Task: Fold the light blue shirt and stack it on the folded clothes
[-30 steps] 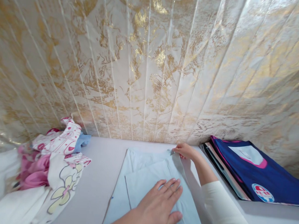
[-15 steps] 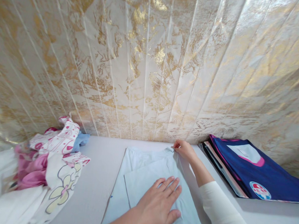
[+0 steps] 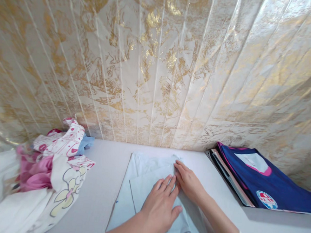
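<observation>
A pale blue shirt (image 3: 144,168) lies partly folded on the white surface, one sleeve laid flat across its body. My left hand (image 3: 160,208) rests palm down on the folded sleeve, fingers stretched out and thumb apart. Along the shirt's right upper edge, my right hand (image 3: 189,183) lies with its fingers extended on the cloth, its fingertips close to those of my left hand. The underside of the right hand is hidden.
At the left is a loose heap of clothes (image 3: 69,192), white, pink and printed. A folded stack with a navy garment (image 3: 275,173) on top sits at the right. Behind the white surface (image 3: 101,183) rises a gold-patterned, ribbed covering (image 3: 158,67).
My right hand has moved left and nearer, from pinching the shirt's top right corner to lying on its edge. The right side of the cloth has come inward. My left hand has shifted slightly left.
</observation>
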Action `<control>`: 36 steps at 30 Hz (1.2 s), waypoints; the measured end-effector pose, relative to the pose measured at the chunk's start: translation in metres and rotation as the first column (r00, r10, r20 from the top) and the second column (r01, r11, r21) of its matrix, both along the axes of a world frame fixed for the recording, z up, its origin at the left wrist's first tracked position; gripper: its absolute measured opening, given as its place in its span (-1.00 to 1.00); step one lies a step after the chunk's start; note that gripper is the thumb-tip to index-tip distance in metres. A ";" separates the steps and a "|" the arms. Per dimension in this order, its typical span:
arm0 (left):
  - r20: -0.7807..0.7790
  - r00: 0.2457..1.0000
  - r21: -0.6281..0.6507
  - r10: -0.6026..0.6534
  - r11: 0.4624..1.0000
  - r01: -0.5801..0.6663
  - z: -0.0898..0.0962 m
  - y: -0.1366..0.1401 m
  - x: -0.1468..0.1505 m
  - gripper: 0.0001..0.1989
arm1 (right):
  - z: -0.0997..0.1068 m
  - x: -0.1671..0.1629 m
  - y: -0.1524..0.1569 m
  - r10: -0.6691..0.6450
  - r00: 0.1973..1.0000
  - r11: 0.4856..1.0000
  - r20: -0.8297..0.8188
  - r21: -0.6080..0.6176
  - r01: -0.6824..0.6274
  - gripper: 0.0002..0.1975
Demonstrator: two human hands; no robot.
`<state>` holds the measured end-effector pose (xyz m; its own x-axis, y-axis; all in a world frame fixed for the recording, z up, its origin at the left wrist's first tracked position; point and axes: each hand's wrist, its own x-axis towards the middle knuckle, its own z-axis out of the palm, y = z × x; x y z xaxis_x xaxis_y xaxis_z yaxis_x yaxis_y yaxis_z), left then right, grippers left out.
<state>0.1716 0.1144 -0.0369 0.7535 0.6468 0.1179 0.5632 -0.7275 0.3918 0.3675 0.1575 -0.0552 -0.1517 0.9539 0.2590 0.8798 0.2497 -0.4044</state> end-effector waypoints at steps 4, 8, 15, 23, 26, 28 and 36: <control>0.003 1.000 0.025 0.001 1.000 -0.001 -0.007 0.001 0.001 -0.36 | -0.010 -0.005 0.007 -0.091 0.973 0.996 0.214 0.006 0.092 -0.44; -0.006 1.000 0.023 0.013 1.000 -0.013 -0.007 0.009 -0.005 -0.34 | -0.007 -0.004 0.012 -0.129 0.945 0.989 0.300 -0.025 0.143 -0.38; -0.101 0.955 0.169 0.281 0.950 -0.262 -0.010 0.066 -0.053 -0.41 | -0.004 -0.010 0.009 -0.157 0.923 0.980 0.351 -0.060 0.189 -0.34; 0.002 0.916 0.238 0.400 0.890 -0.389 -0.008 0.105 -0.091 -0.45 | 0.002 -0.012 0.004 -0.128 0.944 0.987 0.303 -0.054 0.151 -0.36; 0.066 0.908 0.264 0.414 0.870 -0.416 0.002 0.108 -0.095 -0.52 | 0.007 -0.027 -0.006 -0.041 0.963 0.998 0.267 -0.039 0.053 -0.39; 0.079 0.905 0.262 0.418 0.867 -0.423 0.008 0.111 -0.099 -0.52 | 0.011 -0.042 -0.014 0.047 0.970 0.998 0.240 -0.060 -0.033 -0.39; 0.048 0.927 0.234 0.373 0.898 -0.373 0.013 0.134 -0.112 -0.83 | 0.026 -0.080 -0.032 0.272 0.948 0.954 0.164 -0.173 -0.244 -0.38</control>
<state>0.0593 0.2488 -0.0239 0.4619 0.8338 0.3024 0.8108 -0.5352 0.2371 0.2874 0.1260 -0.0290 -0.4291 0.9011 0.0615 0.8557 0.4274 -0.2917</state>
